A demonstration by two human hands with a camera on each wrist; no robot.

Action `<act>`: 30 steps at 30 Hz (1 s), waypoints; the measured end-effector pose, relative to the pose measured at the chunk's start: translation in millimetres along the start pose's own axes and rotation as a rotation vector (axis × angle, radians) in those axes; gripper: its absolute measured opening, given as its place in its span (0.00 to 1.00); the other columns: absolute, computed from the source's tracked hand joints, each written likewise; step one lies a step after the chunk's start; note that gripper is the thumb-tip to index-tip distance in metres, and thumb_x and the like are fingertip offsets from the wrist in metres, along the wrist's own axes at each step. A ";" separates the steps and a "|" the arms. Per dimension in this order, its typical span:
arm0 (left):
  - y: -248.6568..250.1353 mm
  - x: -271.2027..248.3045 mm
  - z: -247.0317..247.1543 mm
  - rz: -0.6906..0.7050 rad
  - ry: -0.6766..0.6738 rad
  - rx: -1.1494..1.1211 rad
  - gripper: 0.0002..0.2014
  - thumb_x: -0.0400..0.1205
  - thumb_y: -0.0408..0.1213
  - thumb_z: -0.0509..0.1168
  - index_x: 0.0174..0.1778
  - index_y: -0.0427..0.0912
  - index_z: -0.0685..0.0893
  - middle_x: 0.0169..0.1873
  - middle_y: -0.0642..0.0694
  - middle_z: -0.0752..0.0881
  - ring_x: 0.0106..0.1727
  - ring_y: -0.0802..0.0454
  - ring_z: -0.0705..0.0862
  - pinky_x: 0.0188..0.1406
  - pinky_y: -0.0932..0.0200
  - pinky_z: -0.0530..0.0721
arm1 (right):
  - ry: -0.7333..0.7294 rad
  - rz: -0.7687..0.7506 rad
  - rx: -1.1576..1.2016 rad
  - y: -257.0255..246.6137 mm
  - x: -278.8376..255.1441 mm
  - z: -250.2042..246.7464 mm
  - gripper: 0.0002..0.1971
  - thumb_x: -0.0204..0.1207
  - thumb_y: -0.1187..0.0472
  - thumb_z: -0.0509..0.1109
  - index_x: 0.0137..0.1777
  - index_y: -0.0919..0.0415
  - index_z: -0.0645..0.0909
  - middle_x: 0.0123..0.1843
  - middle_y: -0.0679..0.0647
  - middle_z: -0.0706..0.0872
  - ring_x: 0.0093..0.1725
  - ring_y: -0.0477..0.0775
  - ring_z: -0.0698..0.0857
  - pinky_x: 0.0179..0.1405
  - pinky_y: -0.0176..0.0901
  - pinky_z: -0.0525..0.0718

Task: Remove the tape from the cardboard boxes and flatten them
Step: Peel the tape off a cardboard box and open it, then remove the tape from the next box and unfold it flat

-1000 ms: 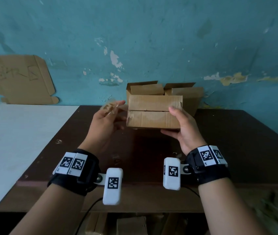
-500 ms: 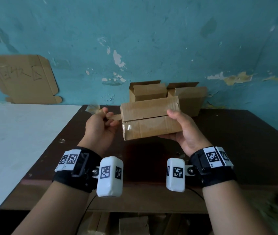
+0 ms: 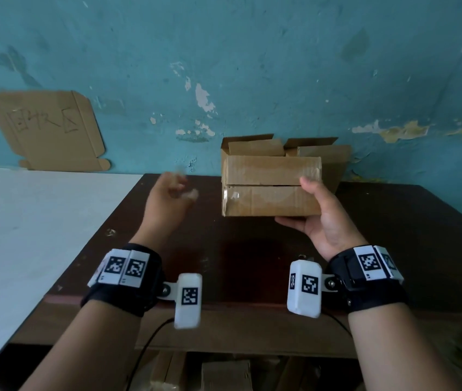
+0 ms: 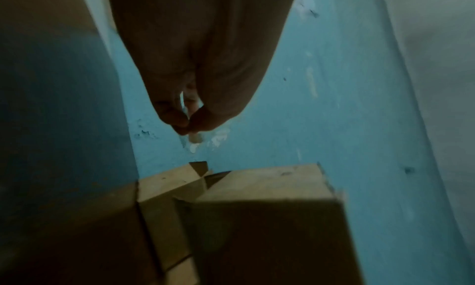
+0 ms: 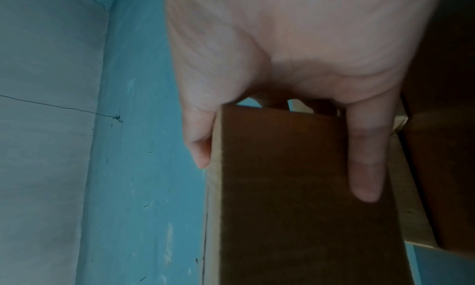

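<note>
The right hand grips a closed cardboard box by its right end, thumb on the front face and fingers beneath, holding it in the air above the far middle of the dark table. The left hand is up near the table's far left corner, blurred; from the wrist its fingertips are pinched together, and I cannot tell whether they hold anything. 2 open boxes stand at the far edge against the blue wall.
</note>
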State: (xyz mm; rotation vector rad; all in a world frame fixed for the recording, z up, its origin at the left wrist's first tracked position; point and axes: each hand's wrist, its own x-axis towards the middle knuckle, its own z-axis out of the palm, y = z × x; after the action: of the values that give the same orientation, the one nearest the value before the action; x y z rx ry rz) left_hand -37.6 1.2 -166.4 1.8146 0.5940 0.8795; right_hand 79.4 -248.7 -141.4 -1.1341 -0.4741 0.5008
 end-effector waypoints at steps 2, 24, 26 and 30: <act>-0.5 -2.6 2.6 0.127 -0.073 0.364 0.06 0.79 0.29 0.73 0.43 0.42 0.84 0.40 0.51 0.84 0.41 0.50 0.84 0.38 0.61 0.73 | 0.016 -0.004 0.012 -0.1 0.3 -0.8 0.20 0.70 0.49 0.74 0.63 0.45 0.81 0.66 0.56 0.83 0.68 0.62 0.83 0.65 0.69 0.87; 4.9 -11.5 -1.0 0.012 -0.652 0.866 0.09 0.81 0.33 0.71 0.41 0.53 0.89 0.42 0.53 0.90 0.46 0.55 0.88 0.53 0.54 0.89 | 0.019 0.004 -0.020 -1.7 -0.4 3.8 0.16 0.74 0.50 0.76 0.61 0.45 0.80 0.63 0.54 0.84 0.66 0.60 0.83 0.67 0.71 0.85; 7.4 -14.4 -3.4 -0.009 -0.715 0.847 0.09 0.81 0.33 0.70 0.45 0.54 0.91 0.47 0.52 0.92 0.50 0.53 0.89 0.59 0.48 0.89 | 0.023 0.007 -0.018 -1.1 0.2 4.1 0.17 0.72 0.50 0.76 0.61 0.45 0.81 0.64 0.54 0.84 0.67 0.61 0.84 0.65 0.70 0.86; 16.9 -18.9 -6.0 -0.056 -0.833 0.822 0.12 0.82 0.28 0.65 0.45 0.51 0.88 0.48 0.49 0.88 0.50 0.51 0.86 0.55 0.53 0.84 | 0.027 -0.002 -0.024 -1.2 -0.7 6.1 0.15 0.73 0.51 0.72 0.60 0.45 0.82 0.63 0.54 0.85 0.68 0.62 0.83 0.66 0.71 0.85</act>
State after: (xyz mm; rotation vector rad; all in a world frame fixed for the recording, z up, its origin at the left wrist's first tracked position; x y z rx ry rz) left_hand -53.8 -15.8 -155.0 2.6237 0.4668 -0.2754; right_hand 75.4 -245.1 -138.2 -1.1615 -0.4587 0.4783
